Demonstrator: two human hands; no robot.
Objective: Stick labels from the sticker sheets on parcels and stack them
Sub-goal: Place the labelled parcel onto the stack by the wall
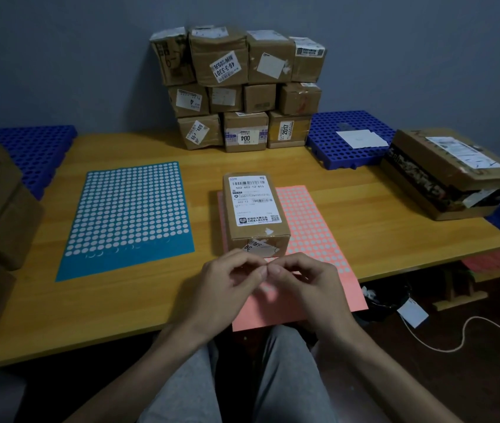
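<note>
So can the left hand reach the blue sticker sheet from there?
Probably yes. Only bare table lies between the left hand and the blue sticker sheet; the parcel stands further right, out of the way.

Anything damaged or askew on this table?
Two things. The flat box at the right edge is torn open along its near side, with a flap hanging loose, and it sits skewed to the table. The pink sticker sheet overhangs the table's near edge, with the parcel standing on it.
</note>
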